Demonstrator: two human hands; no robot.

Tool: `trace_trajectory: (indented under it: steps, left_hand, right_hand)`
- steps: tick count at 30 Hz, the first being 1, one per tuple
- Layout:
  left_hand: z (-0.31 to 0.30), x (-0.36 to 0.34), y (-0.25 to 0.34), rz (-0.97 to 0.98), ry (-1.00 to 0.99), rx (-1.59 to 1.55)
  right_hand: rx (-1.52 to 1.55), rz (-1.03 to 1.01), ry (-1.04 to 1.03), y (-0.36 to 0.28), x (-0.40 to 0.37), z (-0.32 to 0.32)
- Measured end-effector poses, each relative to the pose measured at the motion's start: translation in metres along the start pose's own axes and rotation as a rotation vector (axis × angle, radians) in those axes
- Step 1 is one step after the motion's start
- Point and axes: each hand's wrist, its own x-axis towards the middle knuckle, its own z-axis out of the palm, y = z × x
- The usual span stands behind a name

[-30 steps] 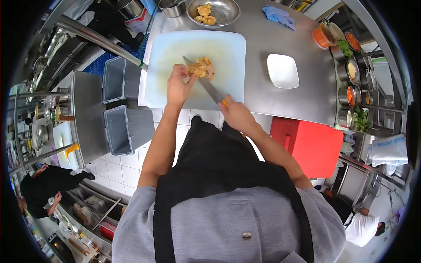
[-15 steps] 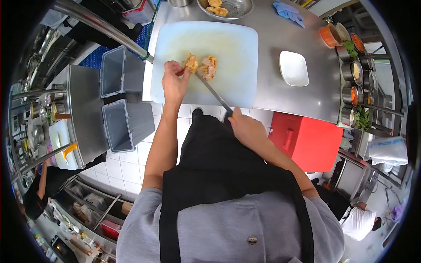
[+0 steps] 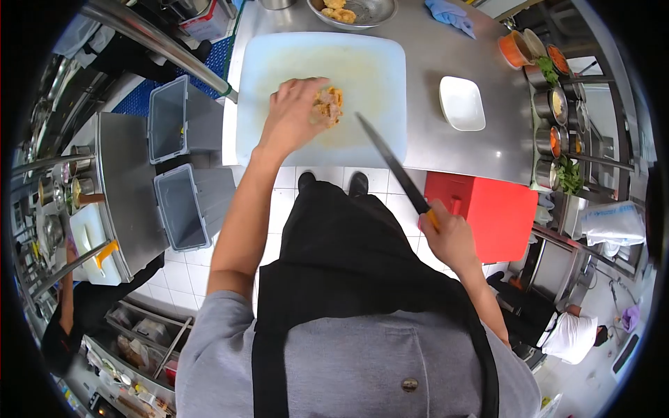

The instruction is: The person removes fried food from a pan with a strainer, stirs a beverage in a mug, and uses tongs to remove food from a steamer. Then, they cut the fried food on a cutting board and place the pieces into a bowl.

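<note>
Your left hand (image 3: pixel 296 115) is palm down on the cutting board (image 3: pixel 293 59), slightly curled, its fingers at the left side of the battered food (image 3: pixel 330 106) near the middle of the board. The fingertips are partly hidden, so I cannot tell whether they grip a piece or only rest against it.

Your right hand (image 3: pixel 449 235) is closed around the orange handle of the knife (image 3: pixel 390 159), out past the front edge of the tabletop (image 3: pixel 432 63), at 4 o'clock from the food. The dark blade points to 11 o'clock, its tip over the right part of the board and apart from the food; I cannot tell if the tip touches the board.

Taking the board as your clock centre, the metal bowl (image 3: pixel 373 12) is at 1 o'clock with more battered pieces (image 3: pixel 339 12) in it. At 2 o'clock you have the blue cloth (image 3: pixel 451 17), and at 3 the white dish (image 3: pixel 462 104), with the metal pots (image 3: pixel 552 104) farther out. The red box (image 3: pixel 498 219) is at 4 o'clock, below the tabletop's front edge, and a grey bin (image 3: pixel 182 209) is at 8.
</note>
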Motion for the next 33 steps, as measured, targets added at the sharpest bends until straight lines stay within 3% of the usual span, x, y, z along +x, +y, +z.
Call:
trace_trajectory:
  steps: [1,3,4,6,7,9,10,12,13,15,16,18,22,24,28,30,33]
  left_hand:
    - [0.004,0.002,-0.001,0.007,0.002,-0.003]
    - [0.021,0.010,-0.010,0.334,-0.144,0.324]
    - [0.029,0.018,-0.018,0.342,-0.137,0.326]
    - [0.041,0.037,-0.027,0.488,-0.346,0.403]
    - [0.036,0.049,-0.019,0.504,-0.337,0.408]
    - [0.021,0.074,0.003,0.370,-0.677,0.359]
    - [0.024,0.082,0.006,0.390,-0.674,0.367]
    - [0.038,0.093,0.008,0.140,-0.622,0.047]
    - [0.048,0.093,0.010,0.154,-0.623,0.050]
    - [0.071,0.087,0.014,0.100,-0.126,-0.212]
    - [0.080,0.081,0.016,0.111,-0.131,-0.210]
    - [0.092,0.060,0.020,0.176,0.130,-0.020]
    - [0.089,0.016,0.026,0.207,0.112,0.173]
    - [0.082,0.006,0.027,0.114,-0.083,-0.049]
    - [0.076,0.029,0.026,0.083,0.080,-0.208]
    - [0.073,0.039,0.015,-0.017,-0.251,-0.281]
    - [0.066,0.046,0.019,-0.022,-0.301,-0.096]
  right_hand:
    - [0.019,0.060,0.053,0.002,0.000,0.001]
    - [0.042,0.138,0.111,0.006,0.002,0.004]
    - [0.042,0.140,0.122,0.007,0.005,0.008]
    - [0.061,0.144,0.158,0.011,0.010,0.017]
    - [0.092,0.188,0.161,0.009,0.012,0.020]
    - [0.151,0.238,0.170,0.011,0.017,0.027]
    - [0.208,0.280,0.159,0.014,0.019,0.032]
    - [0.234,0.287,0.190,0.020,0.027,0.042]
    - [0.261,0.296,0.211,0.020,0.030,0.045]
    - [0.297,0.303,0.231,0.018,0.039,0.049]
    - [0.303,0.310,0.239,0.015,0.043,0.050]
    - [0.263,0.300,0.268,0.009,0.051,0.052]
    - [0.236,0.182,0.242,0.019,0.073,0.066]
    - [0.220,0.166,0.220,0.024,0.086,0.069]
    - [0.165,0.100,0.209,0.021,0.112,0.061]
    - [0.141,0.073,0.204,0.014,0.127,0.057]
    - [0.062,0.062,0.091,0.010,0.148,0.051]
